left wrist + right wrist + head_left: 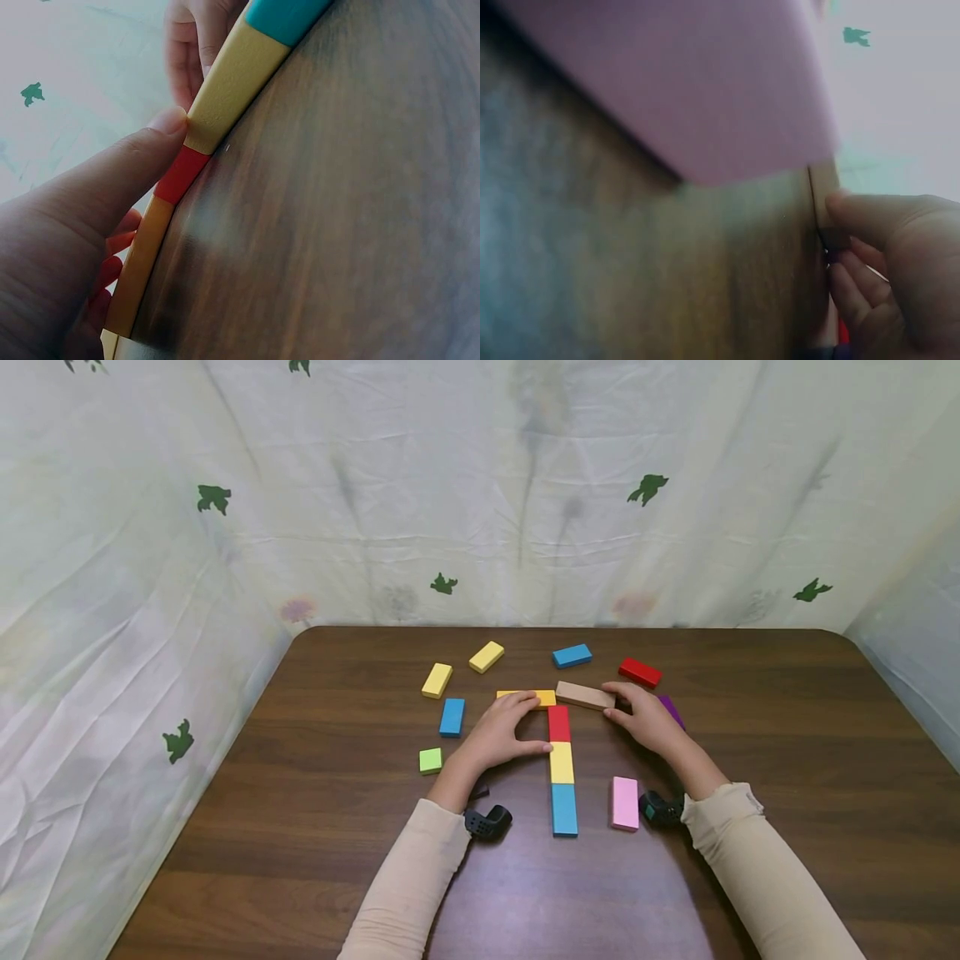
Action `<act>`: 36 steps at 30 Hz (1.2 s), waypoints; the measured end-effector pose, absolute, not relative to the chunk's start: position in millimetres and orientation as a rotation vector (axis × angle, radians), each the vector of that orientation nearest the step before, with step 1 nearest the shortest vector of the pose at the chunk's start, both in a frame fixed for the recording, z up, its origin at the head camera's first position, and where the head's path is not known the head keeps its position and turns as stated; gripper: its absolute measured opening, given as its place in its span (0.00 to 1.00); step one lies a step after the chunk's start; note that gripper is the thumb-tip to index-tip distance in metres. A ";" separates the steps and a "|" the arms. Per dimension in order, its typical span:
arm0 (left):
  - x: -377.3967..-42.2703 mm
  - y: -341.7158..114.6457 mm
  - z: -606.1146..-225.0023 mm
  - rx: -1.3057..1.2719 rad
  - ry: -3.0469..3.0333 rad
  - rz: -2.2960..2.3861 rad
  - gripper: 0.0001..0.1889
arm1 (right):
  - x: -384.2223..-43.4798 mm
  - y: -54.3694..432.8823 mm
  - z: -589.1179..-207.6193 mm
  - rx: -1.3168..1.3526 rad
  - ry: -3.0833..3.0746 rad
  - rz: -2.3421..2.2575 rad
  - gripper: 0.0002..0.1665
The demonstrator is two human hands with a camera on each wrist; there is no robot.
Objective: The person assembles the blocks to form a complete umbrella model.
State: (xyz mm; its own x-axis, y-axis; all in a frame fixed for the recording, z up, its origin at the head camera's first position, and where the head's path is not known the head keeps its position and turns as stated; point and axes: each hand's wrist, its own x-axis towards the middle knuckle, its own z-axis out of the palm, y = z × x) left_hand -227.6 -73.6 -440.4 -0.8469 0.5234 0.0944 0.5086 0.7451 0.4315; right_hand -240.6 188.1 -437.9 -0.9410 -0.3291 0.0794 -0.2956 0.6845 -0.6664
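On the brown table, a red block point(558, 724), a yellow block point(561, 763) and a light blue block point(564, 810) lie end to end in a column. Across its top lies an orange block point(547, 698), with a plain wooden block point(585, 695) at its right, slightly slanted. My left hand point(498, 735) rests with its fingertips on the orange block, while its thumb touches the yellow block's side near the red one. Thumb and fingers of my right hand point(648, 720) pinch the right end of the wooden block.
Around them lie two yellow blocks point(437, 681), a blue block point(452, 717) and a green block point(431, 761) at left. Another blue block point(572, 656) is at the back; a red block point(640, 672), a purple block point(672, 712) and a pink block point(624, 803) lie at right.
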 end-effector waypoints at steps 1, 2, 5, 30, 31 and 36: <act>-227.6 -73.7 -440.3 0.861 2.905 0.703 0.42 | -240.7 188.3 -438.4 -0.532 2.845 -1.108 0.25; -227.5 -73.8 -440.3 0.862 2.906 0.705 0.42 | -241.1 188.4 -438.9 -0.537 2.849 -1.106 0.24; -227.4 -73.7 -440.6 0.860 2.906 0.704 0.42 | -241.4 188.5 -440.0 -0.550 2.854 -1.108 0.23; -227.5 -73.7 -441.3 0.851 2.906 0.706 0.42 | -241.4 186.8 -438.6 -0.597 2.868 -1.054 0.22; -227.6 -73.7 -441.2 0.849 2.907 0.701 0.42 | -241.4 186.8 -438.5 -0.596 2.868 -1.052 0.22; -227.3 -73.9 -440.6 0.851 2.907 0.694 0.42 | -241.5 186.8 -438.7 -0.587 2.863 -1.054 0.22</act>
